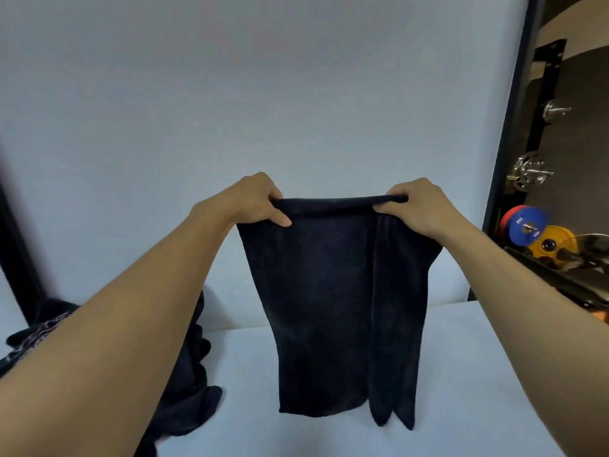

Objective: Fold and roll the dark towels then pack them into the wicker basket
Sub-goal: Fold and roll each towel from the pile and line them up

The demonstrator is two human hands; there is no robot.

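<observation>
Between the two raised hands a dark towel (333, 311) hung doubled over, its top fold stretched level. The left hand (260, 201) pinched the fold's left end between thumb and curled fingers; the right hand (417, 206) gripped the right end likewise. Below the hands lay a white table (250, 390). Under the left forearm sat a heap of dark cloth (188, 390).

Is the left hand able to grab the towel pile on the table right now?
Probably not yet: the left hand grips the top edge of the hanging towel. The pile lies close below, and nothing seems to block it once the hand is freed.
</observation>
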